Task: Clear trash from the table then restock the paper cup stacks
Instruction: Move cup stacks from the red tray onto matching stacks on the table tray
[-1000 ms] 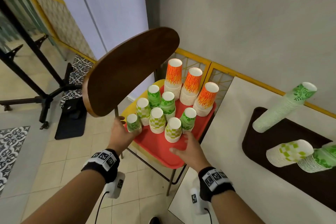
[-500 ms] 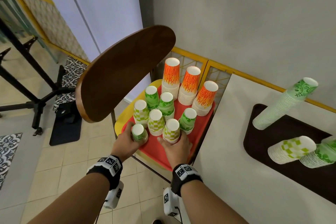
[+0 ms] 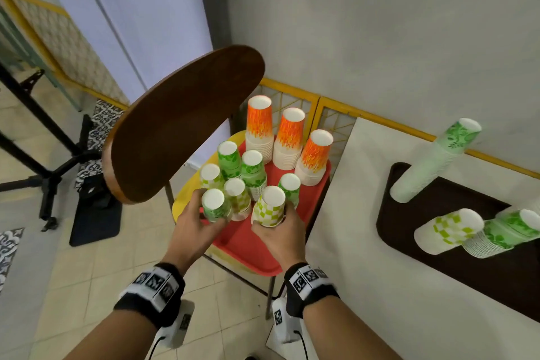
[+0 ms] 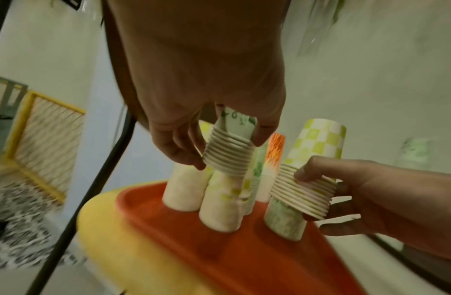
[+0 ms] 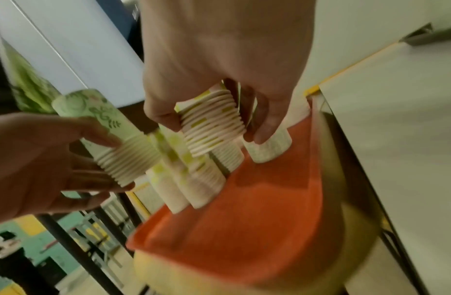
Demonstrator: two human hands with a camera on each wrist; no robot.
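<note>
Over the red tray in the head view, the left hand grips a green-leaf cup stack and the right hand grips a checkered cup stack — other stacks stand just behind both grips.

In the left wrist view, fingers curl around the leaf stack's rims, lifted off the tray.

In the right wrist view, fingers pinch the checkered stack — the tray lies below.

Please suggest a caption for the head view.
Both hands lift paper cup stacks, leafy green left, checked yellow-green right, off a red plastic tray.
</note>
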